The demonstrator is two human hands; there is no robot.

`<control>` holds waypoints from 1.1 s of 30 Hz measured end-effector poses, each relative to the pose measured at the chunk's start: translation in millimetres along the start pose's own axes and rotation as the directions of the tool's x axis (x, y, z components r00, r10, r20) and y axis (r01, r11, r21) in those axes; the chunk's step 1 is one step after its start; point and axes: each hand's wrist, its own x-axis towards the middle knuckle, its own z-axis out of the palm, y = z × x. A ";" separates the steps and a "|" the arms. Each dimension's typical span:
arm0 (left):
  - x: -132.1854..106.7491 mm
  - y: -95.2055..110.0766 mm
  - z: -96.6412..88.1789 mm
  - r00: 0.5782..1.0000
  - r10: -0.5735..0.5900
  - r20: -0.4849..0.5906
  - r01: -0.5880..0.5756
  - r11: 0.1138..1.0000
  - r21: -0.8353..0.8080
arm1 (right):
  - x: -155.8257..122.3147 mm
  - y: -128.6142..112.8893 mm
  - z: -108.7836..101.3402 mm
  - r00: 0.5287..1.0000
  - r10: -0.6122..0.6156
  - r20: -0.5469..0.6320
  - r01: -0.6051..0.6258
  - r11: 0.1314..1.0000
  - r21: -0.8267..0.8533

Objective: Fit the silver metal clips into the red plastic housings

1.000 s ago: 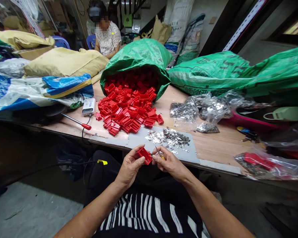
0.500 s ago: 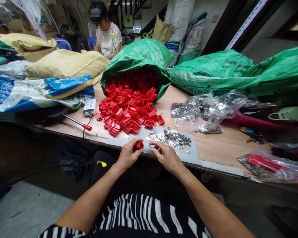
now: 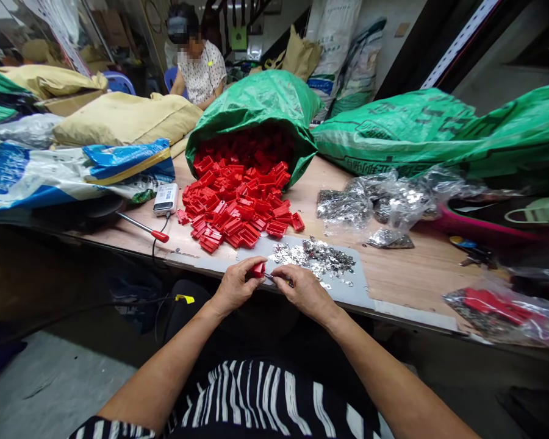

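Between the thumb and fingers of my left hand (image 3: 238, 285) is a small red plastic housing (image 3: 258, 269), held over the table's front edge. My right hand (image 3: 304, 289) pinches a thin metal piece (image 3: 269, 276), its tip at the right side of the housing; whether it is a tool or a part I cannot make out. Small silvery metal pieces (image 3: 320, 256) lie loose on a grey mat (image 3: 359, 283) just beyond my right hand. Behind my hands, a heap of red plastic housings (image 3: 238, 213) spills from a green woven sack (image 3: 265, 91).
A red-handled metal rod (image 3: 141, 227) and a white power bank (image 3: 165, 199) with a cable lie at left. Clear bags of metal pieces (image 3: 388, 198) sit at right, near another bag (image 3: 507, 308) with red parts. Across the table sits a person (image 3: 201, 73).
My right hand has moved left, bringing the thin metal piece up to the red housing. My left hand stays nearly in place, the housing turned slightly.
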 end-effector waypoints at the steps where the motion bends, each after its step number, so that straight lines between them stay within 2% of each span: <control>1: -0.1 -0.3 0.3 1.000 0.001 -0.001 -0.001 1.000 -0.002 | 0.2 0.4 0.2 1.000 0.001 0.002 -0.001 1.000 -0.006; 8: -0.3 -3.8 1.6 1.000 -0.014 -0.021 0.014 1.000 -0.019 | 1.2 4.5 0.8 1.000 -0.014 0.010 0.014 1.000 -0.008; 22: 0.6 -7.1 1.4 0.997 -0.074 0.010 0.074 0.995 -0.063 | 2.6 6.0 -0.9 0.999 -0.020 0.038 0.019 1.000 0.012; 28: 1.3 -5.8 2.1 0.997 -0.083 0.010 0.083 0.994 -0.065 | 5.5 0.6 -0.5 0.998 0.012 0.066 -0.008 0.998 -0.061; 33: 1.6 -7.6 3.6 0.998 -0.070 -0.006 0.069 0.996 -0.052 | 3.2 -6.8 9.2 0.999 0.049 0.014 -0.046 0.986 -0.163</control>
